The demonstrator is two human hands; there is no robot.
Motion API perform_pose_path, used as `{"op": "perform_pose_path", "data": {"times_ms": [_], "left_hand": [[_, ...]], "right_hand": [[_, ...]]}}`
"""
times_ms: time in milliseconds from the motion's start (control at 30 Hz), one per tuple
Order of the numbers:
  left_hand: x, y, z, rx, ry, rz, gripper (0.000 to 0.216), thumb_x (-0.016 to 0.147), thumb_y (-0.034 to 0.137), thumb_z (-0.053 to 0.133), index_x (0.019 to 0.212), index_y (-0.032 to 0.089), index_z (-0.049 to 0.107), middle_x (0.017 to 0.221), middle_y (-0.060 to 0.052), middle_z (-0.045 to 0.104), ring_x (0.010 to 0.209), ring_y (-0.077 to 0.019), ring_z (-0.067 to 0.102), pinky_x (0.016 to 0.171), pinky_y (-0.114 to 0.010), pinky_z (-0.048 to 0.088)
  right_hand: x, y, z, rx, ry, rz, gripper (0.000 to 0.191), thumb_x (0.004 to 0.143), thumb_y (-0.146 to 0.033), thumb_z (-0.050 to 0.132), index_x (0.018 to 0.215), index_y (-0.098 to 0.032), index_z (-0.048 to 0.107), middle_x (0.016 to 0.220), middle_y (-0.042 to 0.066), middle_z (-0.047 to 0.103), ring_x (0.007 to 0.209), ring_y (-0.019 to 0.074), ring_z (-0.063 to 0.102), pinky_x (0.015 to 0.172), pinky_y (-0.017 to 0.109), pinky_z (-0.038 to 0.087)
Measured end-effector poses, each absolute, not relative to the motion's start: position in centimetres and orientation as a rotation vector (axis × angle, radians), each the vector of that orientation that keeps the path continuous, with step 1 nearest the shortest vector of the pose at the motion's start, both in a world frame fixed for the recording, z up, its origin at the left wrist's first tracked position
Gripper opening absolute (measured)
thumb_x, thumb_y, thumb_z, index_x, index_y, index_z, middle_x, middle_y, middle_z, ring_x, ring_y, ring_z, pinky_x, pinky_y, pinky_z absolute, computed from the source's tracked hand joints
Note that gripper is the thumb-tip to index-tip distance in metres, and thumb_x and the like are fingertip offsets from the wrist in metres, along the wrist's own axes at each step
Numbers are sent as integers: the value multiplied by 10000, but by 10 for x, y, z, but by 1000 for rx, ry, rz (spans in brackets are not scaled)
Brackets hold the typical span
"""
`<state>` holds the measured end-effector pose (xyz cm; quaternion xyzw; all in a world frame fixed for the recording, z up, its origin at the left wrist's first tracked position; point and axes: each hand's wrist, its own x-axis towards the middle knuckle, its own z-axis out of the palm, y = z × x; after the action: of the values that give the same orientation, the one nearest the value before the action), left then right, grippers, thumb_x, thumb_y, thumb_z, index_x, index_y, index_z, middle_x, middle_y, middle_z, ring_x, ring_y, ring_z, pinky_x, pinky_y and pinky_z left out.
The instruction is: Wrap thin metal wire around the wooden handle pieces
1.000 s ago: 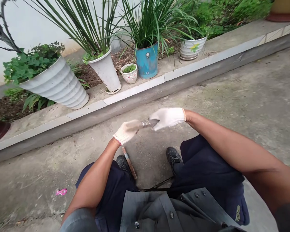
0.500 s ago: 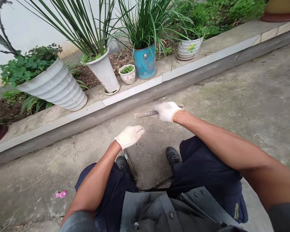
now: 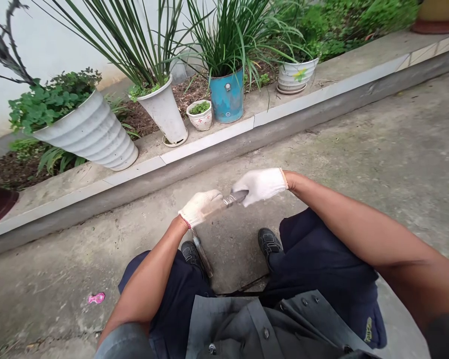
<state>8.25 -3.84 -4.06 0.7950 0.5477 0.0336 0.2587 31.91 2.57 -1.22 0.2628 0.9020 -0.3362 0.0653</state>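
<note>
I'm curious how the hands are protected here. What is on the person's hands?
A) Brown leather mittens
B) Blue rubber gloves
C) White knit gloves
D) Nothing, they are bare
C. The left hand and the right hand each wear a white knit glove, with its cuff showing at the wrist.

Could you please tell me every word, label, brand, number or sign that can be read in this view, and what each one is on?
"illegible": a yellow stitched mark on the dark trousers, too small and curved to read.
No other words, numbers or brand names can be read.
</note>
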Motion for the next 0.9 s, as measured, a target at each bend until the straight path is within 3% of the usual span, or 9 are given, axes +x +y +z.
{"op": "perform_pose_path", "data": {"times_ms": [133, 267, 500, 600, 767, 900], "left_hand": [[88, -43, -43, 2117, 1503, 86, 408, 1002, 382, 331, 815, 193, 640, 789, -25, 682, 738, -167, 602, 738, -271, 425], [93, -47, -42, 2111, 1451, -5, 366, 988, 374, 355, 824, 205, 635, 751, 2, 672, 674, -150, 585, 671, -253, 399], [90, -48, -34, 2187, 1458, 27, 377, 1005, 387, 349, 897, 224, 670, 769, 12, 681, 704, -152, 599, 665, -239, 399], [82, -42, -32, 2257, 1543, 61, 369, 1009, 370, 350, 917, 225, 676, 815, 0, 693, 729, -158, 609, 687, -242, 403], [72, -32, -38, 2272, 1622, 107, 356, 1007, 362, 372, 962, 217, 694, 832, -18, 703, 755, -168, 627, 733, -248, 421], [74, -34, -43, 2275, 1503, 135, 294, 982, 312, 420, 984, 202, 692, 926, -27, 715, 811, -165, 637, 751, -245, 437]], "right_hand": [[320, 39, -11, 1254, 2809, -787, 257, 780, -404, 597, 917, -197, 664, 763, 0, 651, 684, 154, 554, 597, 257, 331], [319, 53, -24, 1628, 2703, -481, 258, 839, -354, 550, 1012, -210, 675, 890, 83, 701, 770, 216, 616, 642, 296, 374], [310, 51, -42, 1502, 2498, -228, 330, 755, -165, 612, 1074, -157, 696, 970, 173, 711, 878, 298, 665, 726, 364, 443], [308, 42, -43, 1232, 2459, -298, 279, 726, -166, 645, 993, -149, 721, 910, 153, 713, 841, 275, 660, 726, 353, 435], [315, 31, -35, 687, 2547, -686, 159, 698, -249, 657, 845, -202, 694, 702, 2, 642, 638, 157, 560, 587, 271, 341], [325, 32, -20, 720, 2693, -899, 182, 738, -327, 628, 868, -205, 667, 690, -41, 610, 618, 118, 518, 566, 243, 302]]}}
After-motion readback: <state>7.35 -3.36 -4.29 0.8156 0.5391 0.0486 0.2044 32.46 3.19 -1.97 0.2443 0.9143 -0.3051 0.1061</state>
